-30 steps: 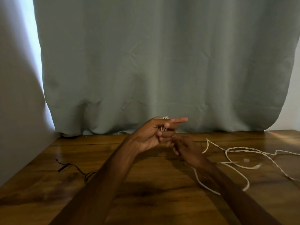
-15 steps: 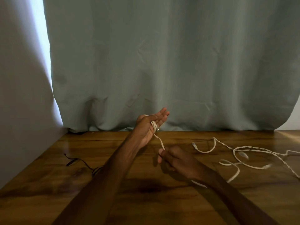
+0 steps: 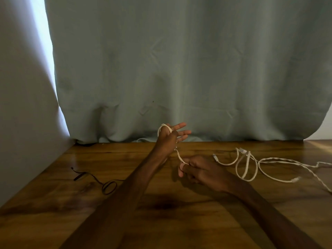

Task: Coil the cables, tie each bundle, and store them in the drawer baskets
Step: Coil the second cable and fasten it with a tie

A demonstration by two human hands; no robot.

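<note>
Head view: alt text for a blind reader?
The left hand, fingers straight, has a white cable looped around it; the right hand pinches that cable just below. The rest trails right across the wooden table; a black cable lies left.

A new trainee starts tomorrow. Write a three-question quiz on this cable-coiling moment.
1. True or false: the white cable is looped round the raised left hand, whose fingers are straight.
2. What is the right hand doing? A) lying flat on the table B) pinching the white cable C) gripping the curtain
3. Fill in: the black cable lies on the wooden table, to the ____ of the left forearm.

Key: 1 true; 2 B; 3 left.
</note>
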